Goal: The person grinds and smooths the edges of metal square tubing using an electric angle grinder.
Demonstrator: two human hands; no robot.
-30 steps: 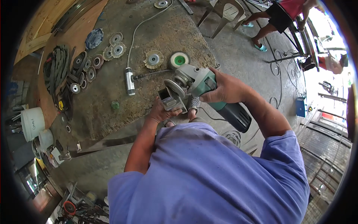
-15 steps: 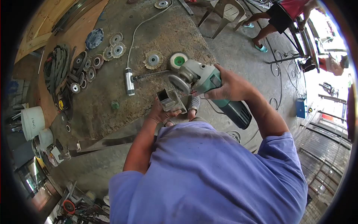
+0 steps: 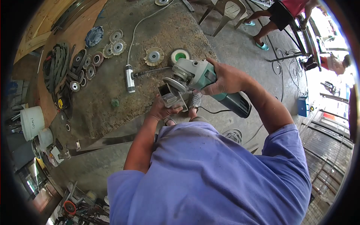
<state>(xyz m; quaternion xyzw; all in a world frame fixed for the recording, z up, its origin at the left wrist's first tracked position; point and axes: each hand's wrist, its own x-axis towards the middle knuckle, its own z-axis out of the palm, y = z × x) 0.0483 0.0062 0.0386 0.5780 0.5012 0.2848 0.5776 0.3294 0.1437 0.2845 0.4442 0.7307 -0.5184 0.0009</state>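
An angle grinder (image 3: pixel 205 77) with a green and grey body is gripped in my right hand (image 3: pixel 230 79), its dark rear end pointing down to the right. Its disc (image 3: pixel 174 84) hangs over the open end of a square metal tube (image 3: pixel 170 96). From below and the left, my left hand (image 3: pixel 162 109) is wrapped round this short tube, which has a flat plate at its far side. Disc edge and tube rim overlap in this view. Just beyond them on the worktable (image 3: pixel 112 84) lie a wheel with a green centre (image 3: pixel 180 55) and a flap disc (image 3: pixel 154 56).
A bar-shaped metal tool (image 3: pixel 129 78) with a cable lies on the table. Several used discs (image 3: pixel 90 71) and bundled straps (image 3: pixel 56 65) sit to the left, near a white bucket (image 3: pixel 32 123). A plastic chair (image 3: pixel 226 15) and another person (image 3: pixel 275 22) are at the back right.
My right hand has brought the grinder left and slightly up, so its disc is now over the tube's open end. The left hand still holds the tube, nearly in place.
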